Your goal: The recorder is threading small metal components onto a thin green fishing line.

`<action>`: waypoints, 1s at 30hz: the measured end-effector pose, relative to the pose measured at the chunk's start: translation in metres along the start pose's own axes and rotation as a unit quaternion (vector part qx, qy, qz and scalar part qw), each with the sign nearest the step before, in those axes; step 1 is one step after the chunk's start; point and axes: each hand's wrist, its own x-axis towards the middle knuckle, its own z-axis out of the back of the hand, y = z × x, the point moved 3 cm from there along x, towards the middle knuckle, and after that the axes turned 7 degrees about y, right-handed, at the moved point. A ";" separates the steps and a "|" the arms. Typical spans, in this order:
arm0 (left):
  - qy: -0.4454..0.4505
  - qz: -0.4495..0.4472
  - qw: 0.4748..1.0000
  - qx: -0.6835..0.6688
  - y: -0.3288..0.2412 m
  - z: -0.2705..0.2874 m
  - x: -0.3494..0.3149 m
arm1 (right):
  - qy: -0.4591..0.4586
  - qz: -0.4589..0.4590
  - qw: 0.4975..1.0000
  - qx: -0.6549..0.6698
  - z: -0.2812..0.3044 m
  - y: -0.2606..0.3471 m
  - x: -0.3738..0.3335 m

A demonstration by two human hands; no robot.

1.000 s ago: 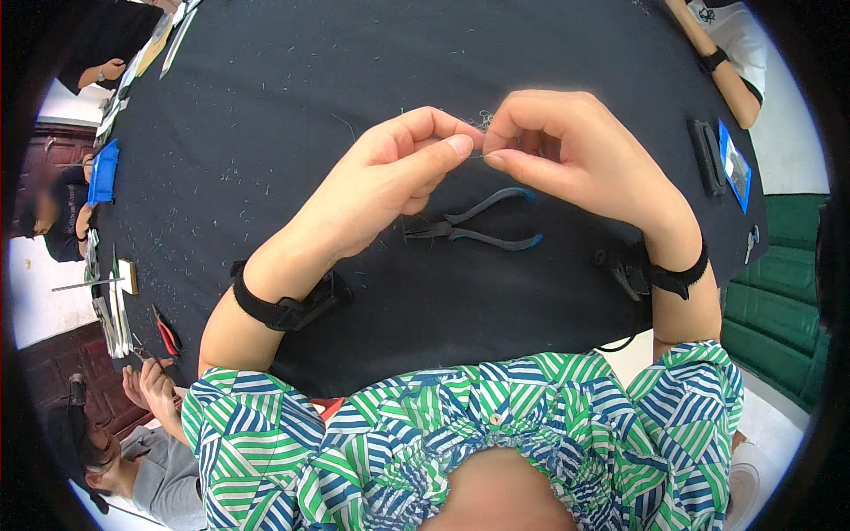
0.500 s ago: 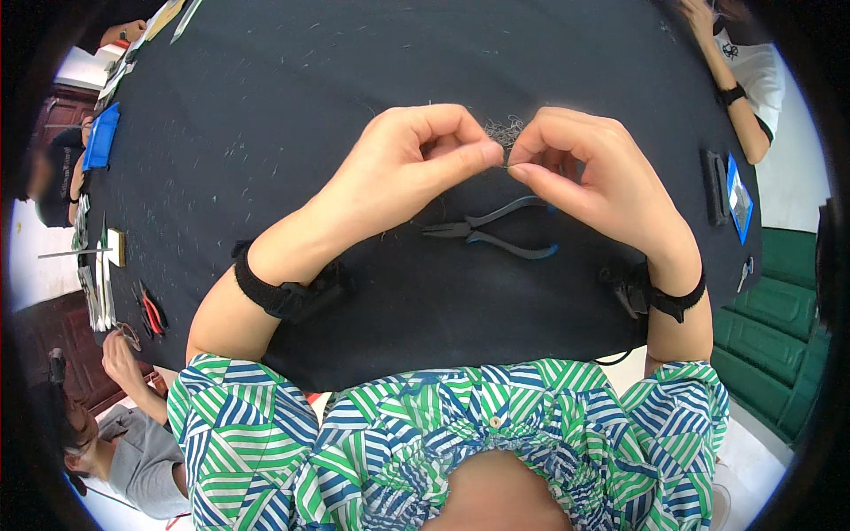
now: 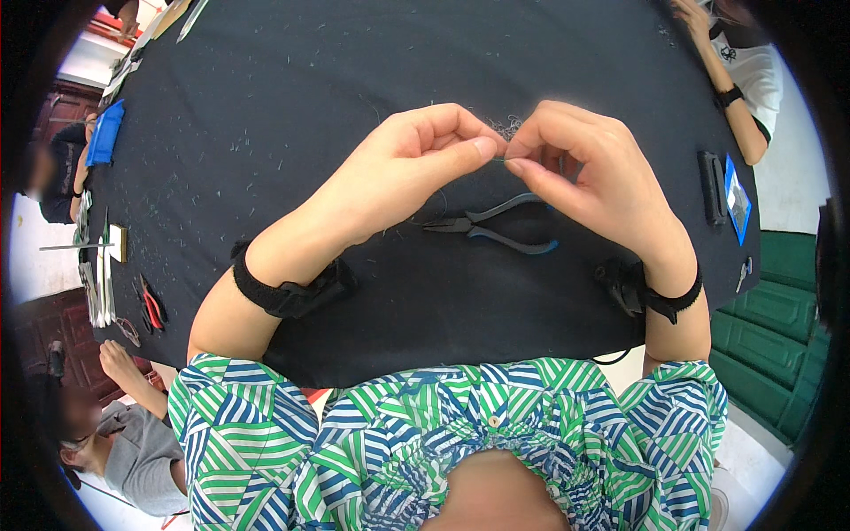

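My left hand point(image 3: 412, 159) and my right hand point(image 3: 589, 159) meet fingertip to fingertip above the black cloth. Thumb and forefinger of each are pinched together on a very thin wire, of which only a short bit shows between them. Just beyond the fingertips lies a tangled heap of fine grey wire pieces point(image 3: 509, 126), partly hidden by my hands. Nearer to me, pliers point(image 3: 469, 227) with blue-and-black handles rest on the cloth, jaws toward the left and handles spread. The right hand is above the upper handle's tip.
Tiny scraps point(image 3: 239, 168) are scattered over the black cloth point(image 3: 398, 310). Red-handled pliers point(image 3: 153, 308) and a blue tray point(image 3: 104, 133) lie along the left edge. At right are a black case point(image 3: 712, 188) and a blue-edged packet point(image 3: 737, 199). Co-workers' arms point(image 3: 742, 115) show around the table.
My fingertips have shifted slightly and the left forefinger reaches closer to the right fingers. At lower left, a co-worker's hand has drawn back from a looped item on the table edge.
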 end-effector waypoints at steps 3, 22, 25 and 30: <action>-0.014 -0.010 0.999 0.046 0.000 0.003 -0.001 | -0.003 0.006 1.000 -0.004 -0.001 0.001 -0.001; 0.014 -0.004 0.999 0.029 0.007 0.003 0.002 | -0.009 0.020 1.000 -0.016 -0.002 0.000 0.000; 0.015 0.018 0.999 0.025 0.010 0.000 0.002 | -0.011 0.021 0.999 -0.022 -0.002 0.000 -0.001; 0.005 0.029 0.999 0.035 0.008 0.001 0.002 | -0.012 0.014 1.000 -0.025 -0.002 -0.001 -0.002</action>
